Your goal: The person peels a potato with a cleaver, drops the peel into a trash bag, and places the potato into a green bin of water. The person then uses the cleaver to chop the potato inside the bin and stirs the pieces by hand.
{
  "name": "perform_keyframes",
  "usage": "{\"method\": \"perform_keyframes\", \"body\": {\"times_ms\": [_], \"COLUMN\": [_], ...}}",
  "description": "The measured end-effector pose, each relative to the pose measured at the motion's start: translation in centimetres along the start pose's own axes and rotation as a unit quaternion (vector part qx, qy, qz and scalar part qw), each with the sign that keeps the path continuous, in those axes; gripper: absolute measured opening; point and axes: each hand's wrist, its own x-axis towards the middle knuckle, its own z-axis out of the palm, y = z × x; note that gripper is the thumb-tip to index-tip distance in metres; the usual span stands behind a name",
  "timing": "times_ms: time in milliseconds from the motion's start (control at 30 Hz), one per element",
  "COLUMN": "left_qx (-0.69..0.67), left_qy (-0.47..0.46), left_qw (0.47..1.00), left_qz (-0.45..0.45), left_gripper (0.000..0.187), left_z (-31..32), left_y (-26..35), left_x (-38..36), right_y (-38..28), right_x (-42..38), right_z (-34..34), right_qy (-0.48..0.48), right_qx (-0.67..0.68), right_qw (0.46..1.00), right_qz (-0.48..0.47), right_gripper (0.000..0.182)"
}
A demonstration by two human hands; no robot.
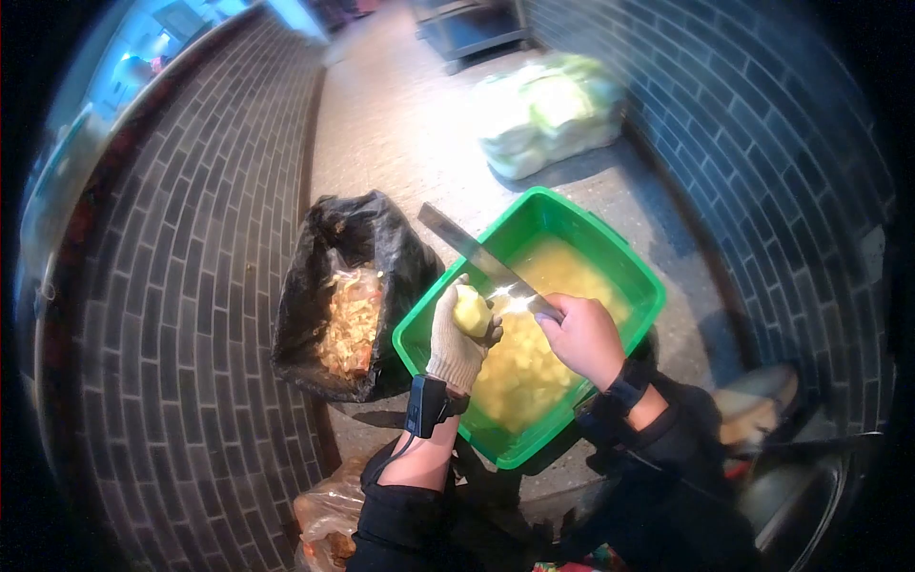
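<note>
My left hand (451,345), in a pale knit glove, is closed around a peeled yellow potato (471,312) over the left side of a green tub (546,203). My right hand (585,340) is bare and grips a broad-bladed knife (481,260) by its handle end. The blade slants up and left across the tub, its tip reaching past the left rim and its lower part just beyond the potato. Under both hands, cut yellow potato pieces (519,372) lie in cloudy water in the tub.
Left of the tub stands a black bag-lined bin (405,250) with peelings (351,319) in it. A bag of cabbages (553,110) lies on the floor ahead, near a wheeled cart (474,29). Brick walls (205,286) flank the passage. A clear plastic bag (329,510) sits at lower left.
</note>
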Motion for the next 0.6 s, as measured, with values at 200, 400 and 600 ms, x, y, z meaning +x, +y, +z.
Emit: {"method": "perform_keyframes", "body": {"times_ms": [200, 400, 600], "left_qx": [0.008, 0.117, 0.063], "left_qy": [0.104, -0.005, 0.013], "left_qw": [0.995, 0.993, 0.998], "left_qz": [0.010, 0.021, -0.002], "left_gripper": [0.042, 0.041, 0.039], "left_z": [1.6, -0.9, 1.1], "left_y": [0.9, 0.6, 1.7], "left_x": [-0.9, -0.7, -2.0], "right_y": [0.1, 0.1, 0.0], "right_x": [0.0, 0.1, 0.3], "right_z": [0.5, 0.6, 1.0], "right_qy": [0.009, -0.003, -0.005], "right_qx": [0.029, 0.028, 0.055], "right_qw": [0.999, 1.000, 0.998], "right_qz": [-0.017, 0.001, 0.003], "right_gripper": [0.020, 0.019, 0.020]}}
